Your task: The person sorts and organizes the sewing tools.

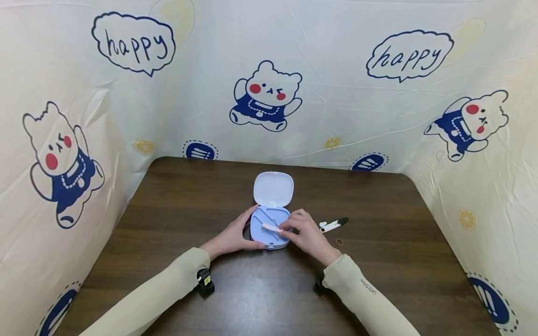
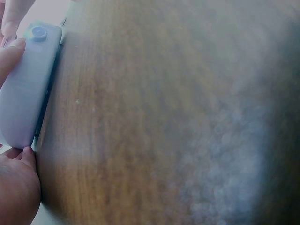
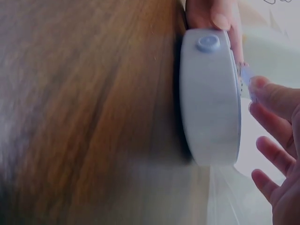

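A light blue case (image 1: pixel 258 233) with inner dividers stands on the table, its pale lid (image 1: pixel 273 188) raised at the back. My left hand (image 1: pixel 232 236) holds the case's left side, thumb along the front and fingers at the far left corner. In the left wrist view the thumb lies near the round front button (image 2: pixel 38 33). My right hand (image 1: pixel 306 234) pinches a slim, pale pink-and-white strip (image 1: pixel 271 227) between thumb and index finger, over the dividers. The strip's exact kind I cannot tell. In the right wrist view the other right-hand fingers are spread loosely.
Right of the case lie a small white-and-black tool (image 1: pixel 334 225) and a thin gold-coloured ring (image 1: pixel 339 241). The brown wooden table (image 1: pixel 176 196) meets a printed cloth (image 1: pixel 328 107) at the back and sides.
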Motion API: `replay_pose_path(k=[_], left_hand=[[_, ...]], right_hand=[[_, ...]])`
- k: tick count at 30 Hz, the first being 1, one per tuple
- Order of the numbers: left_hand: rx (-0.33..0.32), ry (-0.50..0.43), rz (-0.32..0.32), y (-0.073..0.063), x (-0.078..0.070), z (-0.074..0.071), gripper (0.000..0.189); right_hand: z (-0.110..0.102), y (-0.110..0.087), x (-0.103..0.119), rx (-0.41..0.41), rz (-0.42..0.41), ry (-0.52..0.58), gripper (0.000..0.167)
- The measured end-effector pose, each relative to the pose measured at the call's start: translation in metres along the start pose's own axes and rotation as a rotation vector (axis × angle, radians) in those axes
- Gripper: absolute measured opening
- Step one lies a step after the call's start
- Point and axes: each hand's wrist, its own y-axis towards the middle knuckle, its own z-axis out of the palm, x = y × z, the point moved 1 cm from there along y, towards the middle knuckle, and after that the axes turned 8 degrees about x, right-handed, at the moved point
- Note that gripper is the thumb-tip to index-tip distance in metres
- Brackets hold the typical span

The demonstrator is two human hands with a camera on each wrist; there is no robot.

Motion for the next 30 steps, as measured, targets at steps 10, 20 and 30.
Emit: replay_pose_path(k=[10, 20, 30], left_hand=[[-0.009, 0.005, 0.024, 0.001, 0.001, 0.000, 0.119], [-0.003, -0.005, 0.023, 0.000, 0.000, -0.001, 0.117], [-0.008, -0.009, 0.023, -0.001, -0.001, -0.001, 0.116]], right_hand=[[0.012, 0.007, 0.007, -0.080, -0.068, -0.074, 0.012], [0.018, 0.012, 0.019, -0.101, -0.083, -0.174, 0.014], [0.022, 0.015, 0.027, -0.106, -0.140, -0.245, 0.015]])
